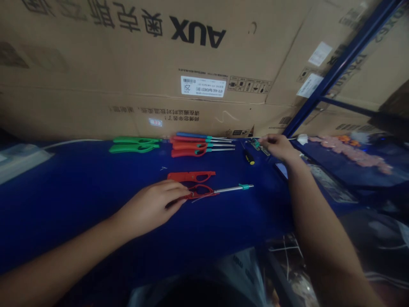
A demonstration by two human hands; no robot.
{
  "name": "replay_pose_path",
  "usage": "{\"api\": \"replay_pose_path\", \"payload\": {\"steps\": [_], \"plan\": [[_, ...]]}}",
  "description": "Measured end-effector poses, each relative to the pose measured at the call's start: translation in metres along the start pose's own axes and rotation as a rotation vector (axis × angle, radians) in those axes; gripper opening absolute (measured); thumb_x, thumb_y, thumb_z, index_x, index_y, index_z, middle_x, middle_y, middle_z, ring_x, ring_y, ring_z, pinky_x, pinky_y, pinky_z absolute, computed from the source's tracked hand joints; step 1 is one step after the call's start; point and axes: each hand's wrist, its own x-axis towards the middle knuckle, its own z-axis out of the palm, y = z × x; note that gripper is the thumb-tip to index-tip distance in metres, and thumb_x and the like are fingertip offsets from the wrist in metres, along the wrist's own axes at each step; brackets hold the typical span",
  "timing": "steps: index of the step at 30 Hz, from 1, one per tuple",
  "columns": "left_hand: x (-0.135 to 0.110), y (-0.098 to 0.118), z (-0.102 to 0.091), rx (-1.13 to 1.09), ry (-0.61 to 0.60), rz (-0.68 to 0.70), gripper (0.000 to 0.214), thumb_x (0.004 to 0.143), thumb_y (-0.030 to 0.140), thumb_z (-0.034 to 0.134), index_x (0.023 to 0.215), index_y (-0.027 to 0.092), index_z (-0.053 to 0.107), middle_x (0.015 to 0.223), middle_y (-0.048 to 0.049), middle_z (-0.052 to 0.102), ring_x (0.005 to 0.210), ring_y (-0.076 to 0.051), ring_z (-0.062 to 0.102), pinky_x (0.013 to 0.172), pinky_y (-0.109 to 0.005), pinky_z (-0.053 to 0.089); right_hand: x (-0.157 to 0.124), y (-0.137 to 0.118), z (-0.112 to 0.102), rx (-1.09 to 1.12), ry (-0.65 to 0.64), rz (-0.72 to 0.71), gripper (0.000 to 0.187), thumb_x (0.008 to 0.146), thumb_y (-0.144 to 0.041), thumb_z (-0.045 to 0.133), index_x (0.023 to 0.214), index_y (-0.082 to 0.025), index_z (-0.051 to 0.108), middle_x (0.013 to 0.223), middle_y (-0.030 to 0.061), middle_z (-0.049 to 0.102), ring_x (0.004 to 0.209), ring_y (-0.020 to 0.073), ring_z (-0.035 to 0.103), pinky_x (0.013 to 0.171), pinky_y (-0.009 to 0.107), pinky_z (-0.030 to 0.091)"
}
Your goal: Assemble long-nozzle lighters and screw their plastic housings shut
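My left hand [156, 204] is closed round the handle end of an opened red gas lighter [202, 190]. Its metal tube [227, 189] points right and bears a teal piece [244, 186] near the tip. Just behind lies a separate red handle shell [191, 175], touching or nearly touching my fingers. Farther back on the right, my right hand [278, 147] has its fingers pinched together over a small pile of teal parts [255, 144]; what they hold is hidden. A black and yellow screwdriver [248, 157] lies beside that pile.
Several red lighters [188, 149] and green handle shells [134, 148] lie along the back of the blue table [96, 204]. Behind them stands a large cardboard box [128, 64]. A blue metal post [338, 64] rises at the right, near pinkish parts [351, 152].
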Motion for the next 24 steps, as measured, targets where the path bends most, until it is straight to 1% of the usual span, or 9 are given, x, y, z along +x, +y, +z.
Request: {"api": "replay_pose_path", "payload": {"steps": [2, 4, 5, 7, 11, 14, 16, 20, 24], "plan": [[0.0, 0.001, 0.0, -0.015, -0.006, -0.013, 0.025, 0.098, 0.026, 0.054, 0.116, 0.026, 0.072, 0.112, -0.001, 0.074, 0.105, -0.02, 0.069, 0.095, -0.034, 0.056, -0.008, -0.02, 0.006, 0.076, -0.096, -0.091, 0.032, 0.096, -0.037, 0.049, 0.106, -0.017, 0.073, 0.091, 0.0068, 0.074, 0.075, 0.0163, 0.065, 0.07, 0.026, 0.052], [0.001, 0.001, -0.001, -0.032, -0.013, -0.025, 0.025, 0.098, 0.026, 0.054, 0.117, 0.027, 0.071, 0.113, -0.0007, 0.074, 0.106, -0.02, 0.068, 0.095, -0.034, 0.055, -0.018, -0.038, 0.017, 0.15, -0.222, -0.2, 0.034, 0.096, -0.044, 0.049, 0.099, -0.019, 0.073, 0.084, 0.0031, 0.072, 0.07, 0.0137, 0.062, 0.066, 0.024, 0.05], [0.001, 0.001, -0.001, -0.039, -0.015, -0.031, 0.025, 0.098, 0.027, 0.054, 0.117, 0.027, 0.071, 0.114, -0.0007, 0.074, 0.107, -0.02, 0.068, 0.095, -0.034, 0.055, -0.023, -0.045, 0.023, 0.219, -0.347, -0.315, 0.036, 0.096, -0.045, 0.049, 0.096, -0.017, 0.072, 0.081, 0.0036, 0.07, 0.068, 0.0137, 0.06, 0.064, 0.024, 0.048], [0.001, 0.001, -0.001, -0.048, -0.017, -0.043, 0.025, 0.098, 0.028, 0.054, 0.117, 0.028, 0.071, 0.114, -0.0008, 0.073, 0.107, -0.02, 0.068, 0.095, -0.034, 0.056, -0.03, -0.056, 0.036, 0.292, -0.453, -0.493, 0.037, 0.096, -0.046, 0.049, 0.09, -0.015, 0.069, 0.076, 0.0034, 0.067, 0.066, 0.0137, 0.057, 0.063, 0.025, 0.045], [0.002, 0.003, -0.002, -0.054, -0.021, -0.069, 0.026, 0.098, 0.032, 0.055, 0.118, 0.028, 0.071, 0.114, -0.0019, 0.073, 0.106, -0.021, 0.068, 0.094, -0.035, 0.057, -0.037, -0.067, 0.05, 0.308, -0.421, -0.598, 0.028, 0.098, -0.04, 0.048, 0.096, -0.016, 0.063, 0.084, 0.0043, 0.066, 0.075, 0.0152, 0.058, 0.071, 0.027, 0.045], [0.001, 0.004, -0.002, -0.048, -0.016, -0.077, 0.027, 0.099, 0.035, 0.054, 0.12, 0.027, 0.07, 0.115, -0.0029, 0.073, 0.106, -0.021, 0.068, 0.095, -0.037, 0.056, -0.037, -0.065, 0.043, 0.268, -0.3, -0.572, 0.034, 0.102, -0.04, 0.039, 0.09, -0.017, 0.06, 0.085, 0.0058, 0.063, 0.078, 0.0167, 0.057, 0.075, 0.029, 0.042], [0.001, 0.004, -0.001, -0.042, -0.008, -0.081, 0.029, 0.1, 0.036, 0.053, 0.122, 0.026, 0.069, 0.116, -0.0037, 0.072, 0.107, -0.022, 0.068, 0.096, -0.037, 0.056, -0.037, -0.062, 0.034, 0.207, -0.272, -0.541, 0.034, 0.1, -0.045, 0.045, 0.085, -0.018, 0.06, 0.08, 0.004, 0.063, 0.072, 0.0158, 0.055, 0.068, 0.028, 0.04], [0.0, 0.003, 0.002, -0.015, 0.022, -0.095, 0.031, 0.099, 0.038, 0.055, 0.125, 0.024, 0.067, 0.119, -0.005, 0.071, 0.11, -0.023, 0.067, 0.096, -0.039, 0.056, -0.038, -0.059, 0.024, 0.124, -0.394, -0.595, 0.024, 0.084, -0.041, 0.07, 0.084, -0.018, 0.064, 0.078, 0.0021, 0.064, 0.068, 0.0139, 0.055, 0.062, 0.025, 0.039], [0.0, 0.001, 0.006, -0.019, 0.047, -0.107, 0.031, 0.098, 0.038, 0.057, 0.125, 0.024, 0.066, 0.118, -0.0058, 0.071, 0.11, -0.024, 0.066, 0.096, -0.04, 0.055, -0.042, -0.065, 0.025, 0.197, -0.435, -0.649, 0.014, 0.087, -0.029, 0.065, 0.083, -0.016, 0.064, 0.072, 0.0005, 0.06, 0.062, 0.0113, 0.051, 0.059, 0.024, 0.039]]}}
